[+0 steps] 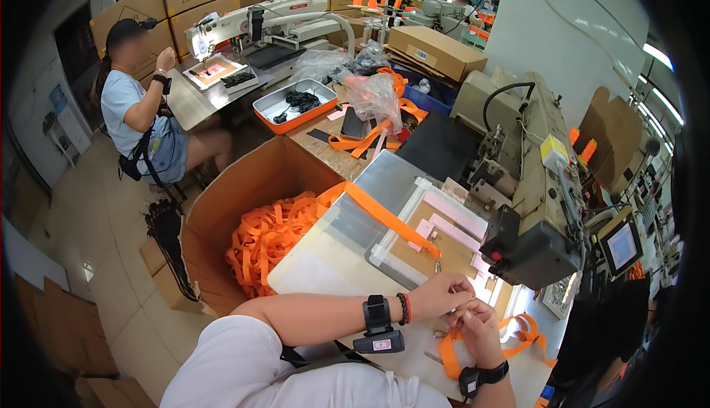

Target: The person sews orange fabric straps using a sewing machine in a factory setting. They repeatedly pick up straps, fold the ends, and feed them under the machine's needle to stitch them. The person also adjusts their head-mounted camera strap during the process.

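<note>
My left hand [438, 294] and my right hand [477, 328] meet over the lit front of the steel worktable [310, 264], fingertips pinched together on something too small to make out. A loose orange strap [526, 338] loops under and beside my right hand. Just beyond my hands is the sewing jig [403, 258] with pink strips [462, 233]. Another orange strap [384, 216] runs across it to a metal clip [437, 264]. The sewing machine [540, 193] stands to the right of the jig.
A cardboard box [211, 201] of orange straps [262, 241] sits left of the worktable. An orange-and-white tray [294, 121], plastic bags [370, 97] and a carton [436, 49] lie behind. A seated co-worker [133, 116] works at another machine [259, 19]. A screen [621, 239] is at right.
</note>
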Motion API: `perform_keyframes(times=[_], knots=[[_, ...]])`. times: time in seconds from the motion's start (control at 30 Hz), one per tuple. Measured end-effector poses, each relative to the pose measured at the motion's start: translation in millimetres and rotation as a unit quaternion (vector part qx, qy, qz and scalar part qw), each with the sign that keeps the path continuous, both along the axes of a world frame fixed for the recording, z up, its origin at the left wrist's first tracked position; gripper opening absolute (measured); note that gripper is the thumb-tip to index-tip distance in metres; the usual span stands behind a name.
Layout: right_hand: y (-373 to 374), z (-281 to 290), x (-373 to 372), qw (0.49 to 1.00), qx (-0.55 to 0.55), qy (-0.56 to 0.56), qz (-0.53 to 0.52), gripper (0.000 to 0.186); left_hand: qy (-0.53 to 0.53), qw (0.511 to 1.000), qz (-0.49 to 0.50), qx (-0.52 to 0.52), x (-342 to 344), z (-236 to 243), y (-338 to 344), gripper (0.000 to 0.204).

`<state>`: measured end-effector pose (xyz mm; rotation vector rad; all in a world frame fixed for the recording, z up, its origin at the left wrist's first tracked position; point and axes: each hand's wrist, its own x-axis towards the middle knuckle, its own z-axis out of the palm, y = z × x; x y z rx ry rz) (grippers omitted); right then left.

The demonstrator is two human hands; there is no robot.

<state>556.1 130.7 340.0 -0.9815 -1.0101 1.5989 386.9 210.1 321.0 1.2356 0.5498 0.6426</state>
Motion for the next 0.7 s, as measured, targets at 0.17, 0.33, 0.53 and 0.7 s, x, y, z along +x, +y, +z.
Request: perform_keyframes(times=[0.17,0.33,0.53,0.7], knots=[[-1,2,2,1.000,0.008,-0.005,-0.003,0.023,-0.048,0.999,0.004,0.001,-11,30,-7,0.022],[2,0,-6,0.999,0.019,0.039,-0.015,0.017,-0.177,0.980,-0.067,0.056,-33,80,-17,0.035],[11,-5,5,0.987,-0.142,-0.061,-0.032,0.022,-0.262,0.931,-0.113,0.227,-99,188,-101,0.058],[2,-13,7,0.999,0.010,0.049,0.012,0.025,-0.336,0.917,-0.180,0.113,-108,217,-147,0.077]])
